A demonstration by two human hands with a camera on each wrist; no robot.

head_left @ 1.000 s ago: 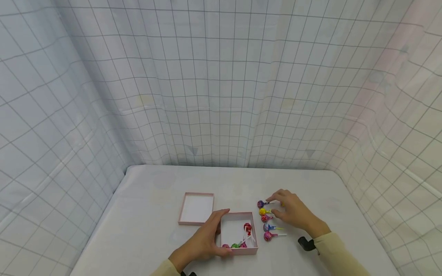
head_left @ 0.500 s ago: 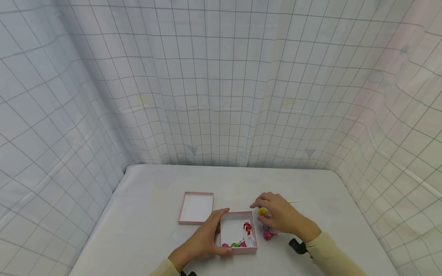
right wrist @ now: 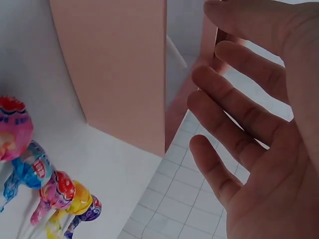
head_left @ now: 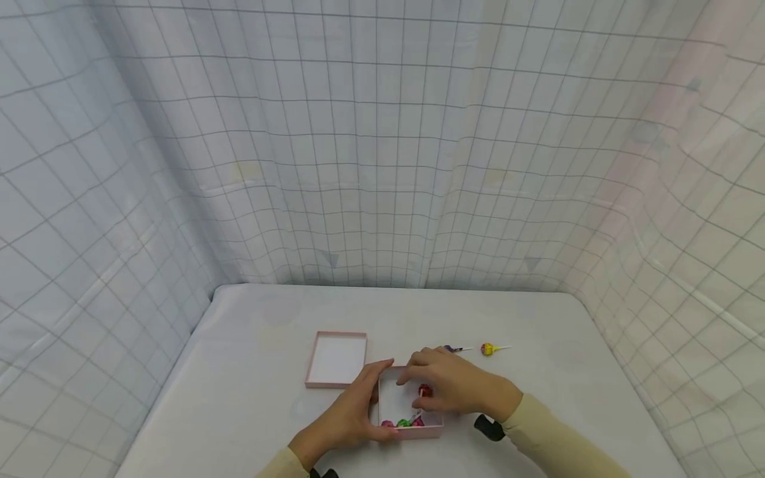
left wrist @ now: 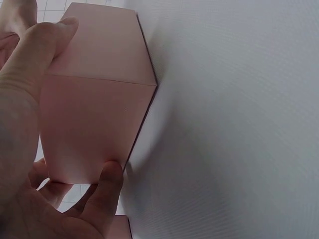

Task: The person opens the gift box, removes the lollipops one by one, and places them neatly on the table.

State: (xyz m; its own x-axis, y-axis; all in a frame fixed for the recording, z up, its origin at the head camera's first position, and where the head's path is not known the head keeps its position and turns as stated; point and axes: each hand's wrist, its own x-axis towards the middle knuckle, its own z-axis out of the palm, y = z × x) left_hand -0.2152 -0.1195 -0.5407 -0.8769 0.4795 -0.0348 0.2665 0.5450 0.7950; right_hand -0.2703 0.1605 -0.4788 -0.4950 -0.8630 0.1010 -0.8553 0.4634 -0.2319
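Note:
My left hand [head_left: 352, 415] grips an open pink box [head_left: 412, 433] at its left side. In the left wrist view the thumb [left wrist: 62, 35] lies on one wall and the fingers hold the adjoining sides. My right hand [head_left: 451, 385] is over the box's right side, its fingertips above the inside. The right wrist view shows its fingers [right wrist: 239, 109] spread loosely, with nothing between them. Inside the box lie a red lollipop [head_left: 425, 390], a green lollipop [head_left: 403, 423] and pink ones along the near wall.
A shallow pink lid [head_left: 337, 359], white inside, lies behind and left of the box. Right of the box several wrapped lollipops [right wrist: 35, 164] lie in a row, mostly hidden by my right hand in the head view. A yellow lollipop [head_left: 487, 348] lies further back right.
My right hand has moved left from the lollipops on the table to over the box. It first touched near the far end of their row. The left hand has kept its hold on the box.

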